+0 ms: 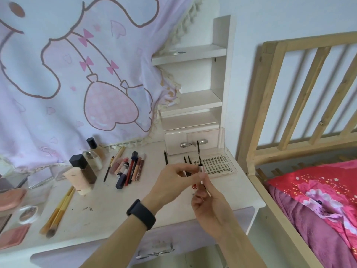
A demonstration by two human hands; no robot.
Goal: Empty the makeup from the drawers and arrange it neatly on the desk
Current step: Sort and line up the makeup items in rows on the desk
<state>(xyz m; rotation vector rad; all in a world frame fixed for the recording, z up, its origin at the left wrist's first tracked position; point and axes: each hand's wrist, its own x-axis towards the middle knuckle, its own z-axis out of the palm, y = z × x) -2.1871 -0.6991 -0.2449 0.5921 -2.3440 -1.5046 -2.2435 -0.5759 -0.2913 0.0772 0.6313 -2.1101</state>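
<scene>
Over the right part of the white desk (108, 202), both hands meet. My left hand (173, 180), with a black band on its wrist, pinches a thin black wand (198, 151) that points up. My right hand (208, 206) grips a small tube with a red and white end (194, 187) and thin sticks. A row of lip pencils and lipsticks (129, 169) lies at the desk's middle. Foundation bottles (85, 171) stand to their left. Two black pencils (187, 160) lie by a false lash tray (218, 164).
A small drawer box (193, 142) with silver handles stands at the back under white shelves (189, 99). Makeup brushes (58, 211) and compacts (27, 211) lie at the left. A pink blanket (67, 74) hangs behind. A wooden bed frame (270, 105) stands on the right.
</scene>
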